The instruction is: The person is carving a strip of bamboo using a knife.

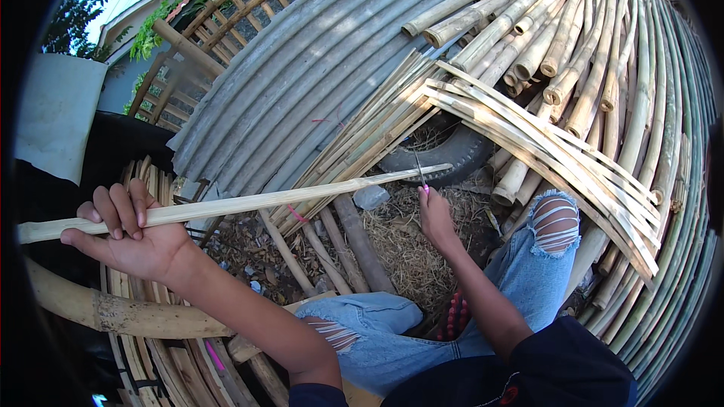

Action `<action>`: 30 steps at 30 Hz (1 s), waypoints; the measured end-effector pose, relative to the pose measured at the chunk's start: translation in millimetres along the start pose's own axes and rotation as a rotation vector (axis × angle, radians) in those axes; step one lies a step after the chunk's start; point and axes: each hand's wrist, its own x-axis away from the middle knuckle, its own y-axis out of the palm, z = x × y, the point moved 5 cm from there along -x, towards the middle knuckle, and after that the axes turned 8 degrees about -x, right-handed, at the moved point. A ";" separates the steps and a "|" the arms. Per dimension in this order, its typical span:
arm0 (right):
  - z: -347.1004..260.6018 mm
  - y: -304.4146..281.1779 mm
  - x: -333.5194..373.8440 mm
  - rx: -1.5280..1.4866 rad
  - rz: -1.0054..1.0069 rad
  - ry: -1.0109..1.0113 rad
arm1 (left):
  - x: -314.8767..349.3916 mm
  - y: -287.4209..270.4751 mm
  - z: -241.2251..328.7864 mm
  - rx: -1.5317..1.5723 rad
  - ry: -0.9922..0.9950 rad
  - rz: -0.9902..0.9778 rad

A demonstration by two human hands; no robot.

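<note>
A corrugated metal sheet (pixel 302 68) filled the far middle of the scene, leaning back toward a bamboo lattice fence (pixel 226 7). To the right, a great stack of bamboo poles (pixel 626 105) curved down the far right side, with a bundle of flat split strips (pixel 543 143) lying across it. An old tyre (pixel 445 154) lay half buried under the strips, just right of centre. On the near left, a thick bamboo pole (pixel 113 309) lay across a row of flat slats (pixel 173 362).

The person sat with knees in torn blue jeans (pixel 528 256) over dry straw and litter. A long pale bamboo strip (pixel 249 202) ran from the left edge across to the tyre. The left hand (pixel 132 237) was closed around the strip near its left end, fingers curled over it. The right hand (pixel 436 215) gripped a small knife (pixel 421 173) with a pink handle, its thin blade pointing up and touching the strip near its right end. A grey stone (pixel 371 197) lay just below the strip.
</note>
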 end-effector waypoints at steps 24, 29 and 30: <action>150.5 -1.0 -75.9 0.161 0.130 0.263 | -14.9 -30.7 -20.2 -0.051 -0.021 0.182; 140.3 18.3 -69.1 0.131 0.082 0.147 | -18.9 -34.2 -18.9 -0.043 0.013 0.099; 137.2 19.9 -62.2 0.100 0.123 0.112 | -21.8 -34.2 -20.9 0.032 -0.058 0.005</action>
